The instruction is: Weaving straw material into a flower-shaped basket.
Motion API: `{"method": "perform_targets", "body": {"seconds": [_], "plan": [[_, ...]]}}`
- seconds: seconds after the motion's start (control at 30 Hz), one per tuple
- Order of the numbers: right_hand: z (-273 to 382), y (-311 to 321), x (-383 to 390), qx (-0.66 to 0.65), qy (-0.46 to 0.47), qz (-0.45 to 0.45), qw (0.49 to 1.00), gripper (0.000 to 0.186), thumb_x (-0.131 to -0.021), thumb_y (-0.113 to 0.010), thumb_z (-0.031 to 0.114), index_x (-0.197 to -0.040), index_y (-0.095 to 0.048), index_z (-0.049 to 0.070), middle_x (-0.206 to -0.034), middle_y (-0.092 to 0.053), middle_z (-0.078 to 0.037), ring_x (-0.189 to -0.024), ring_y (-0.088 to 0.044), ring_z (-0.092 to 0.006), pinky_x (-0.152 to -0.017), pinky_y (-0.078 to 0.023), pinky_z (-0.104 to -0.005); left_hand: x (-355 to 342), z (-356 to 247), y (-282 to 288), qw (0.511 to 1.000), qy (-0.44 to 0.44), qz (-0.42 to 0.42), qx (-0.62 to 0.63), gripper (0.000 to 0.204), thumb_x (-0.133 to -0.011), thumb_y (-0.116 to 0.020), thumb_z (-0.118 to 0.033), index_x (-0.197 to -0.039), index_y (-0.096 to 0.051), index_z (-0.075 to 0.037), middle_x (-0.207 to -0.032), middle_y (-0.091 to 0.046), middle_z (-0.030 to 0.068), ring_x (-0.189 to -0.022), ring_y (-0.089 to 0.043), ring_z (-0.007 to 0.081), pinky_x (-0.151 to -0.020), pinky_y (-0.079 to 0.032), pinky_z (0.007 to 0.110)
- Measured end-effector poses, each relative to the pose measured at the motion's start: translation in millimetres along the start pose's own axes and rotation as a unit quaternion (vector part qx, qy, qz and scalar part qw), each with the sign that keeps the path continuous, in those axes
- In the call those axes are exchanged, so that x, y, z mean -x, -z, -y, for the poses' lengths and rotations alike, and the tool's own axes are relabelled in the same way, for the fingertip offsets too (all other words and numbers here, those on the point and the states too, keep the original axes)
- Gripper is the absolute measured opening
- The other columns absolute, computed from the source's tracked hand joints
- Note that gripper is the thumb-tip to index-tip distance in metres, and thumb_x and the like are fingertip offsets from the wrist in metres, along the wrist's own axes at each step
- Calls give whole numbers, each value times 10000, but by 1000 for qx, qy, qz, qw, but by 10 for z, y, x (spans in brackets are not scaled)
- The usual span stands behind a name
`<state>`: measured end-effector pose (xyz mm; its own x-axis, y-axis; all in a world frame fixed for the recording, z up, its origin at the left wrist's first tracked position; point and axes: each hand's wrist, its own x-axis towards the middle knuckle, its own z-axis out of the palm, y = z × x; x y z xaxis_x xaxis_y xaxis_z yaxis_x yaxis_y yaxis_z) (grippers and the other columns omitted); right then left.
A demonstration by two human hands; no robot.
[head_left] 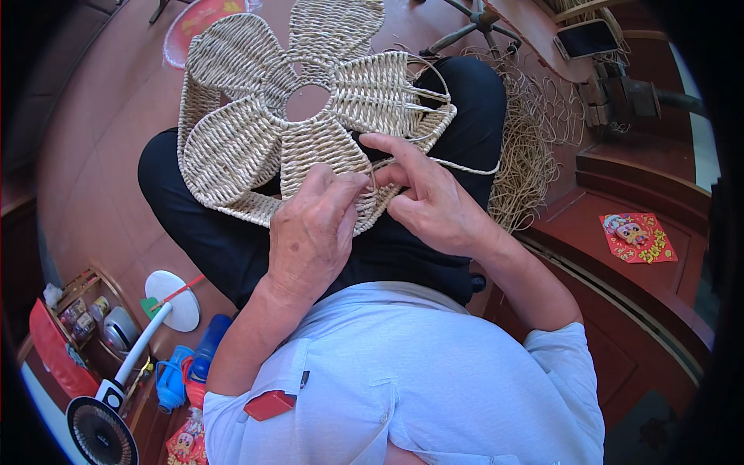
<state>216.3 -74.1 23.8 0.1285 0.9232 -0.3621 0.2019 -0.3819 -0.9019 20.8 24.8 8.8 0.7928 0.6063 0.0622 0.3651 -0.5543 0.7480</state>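
Observation:
Across my lap lies a flower-shaped woven straw piece (306, 143), with wide petals around a round central hole. My left hand (314, 221) is closed, thumb and fingertips pinched at the edge of the petal nearest me. Beside it, my right hand (426, 190) has its index finger stretched along that edge and its other fingers bent in close to the left fingertips. A twisted straw cord (469, 168) emerges from behind the right hand and trails right over my knee. The right petal (372, 93) has bare frame wire and loose strands at its outer end.
A tangled heap of straw strands (527, 167) lies on the floor by my right knee. A clamp-like metal fixture (632, 97) and a phone (587, 39) are at upper right. A white fan (101, 430), a blue bottle (209, 345) and a box of small items (93, 325) stand lower left.

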Motion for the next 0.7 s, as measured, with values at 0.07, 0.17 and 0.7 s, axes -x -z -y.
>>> {"method": "perform_targets", "body": {"seconds": [0.07, 0.17, 0.7], "plan": [[54, 25, -32, -17, -22, 19, 999, 869, -861, -537, -77, -1705, -379, 52, -1208, -739, -127, -930, -641, -101, -823, -532, -281, 0, -46, 59, 999, -3, 23, -33, 291, -976, -727, -53, -1264, -719, -89, -996, -646, 112, -852, -738, 345, -717, -588, 477], [81, 42, -59, -34, -49, 49, 997, 862, -864, -540, -72, -1702, -366, 29, -1195, -731, -126, -949, -645, -109, -832, -531, -285, -11, -32, 107, 994, -14, 61, -88, 321, -982, -729, -65, -1300, -716, -106, -1011, -659, 104, -885, -745, 336, -726, -590, 463], [-99, -231, -27, -44, 35, -79, 995, 537, -987, -616, -43, -1506, -500, 34, -973, -725, -176, -928, -767, -313, -827, -602, -447, -290, -98, 121, 967, -125, 112, -191, 195, -977, -717, -150, -1055, -595, -19, -981, -596, 166, -924, -670, 365, -799, -555, 488]]}}
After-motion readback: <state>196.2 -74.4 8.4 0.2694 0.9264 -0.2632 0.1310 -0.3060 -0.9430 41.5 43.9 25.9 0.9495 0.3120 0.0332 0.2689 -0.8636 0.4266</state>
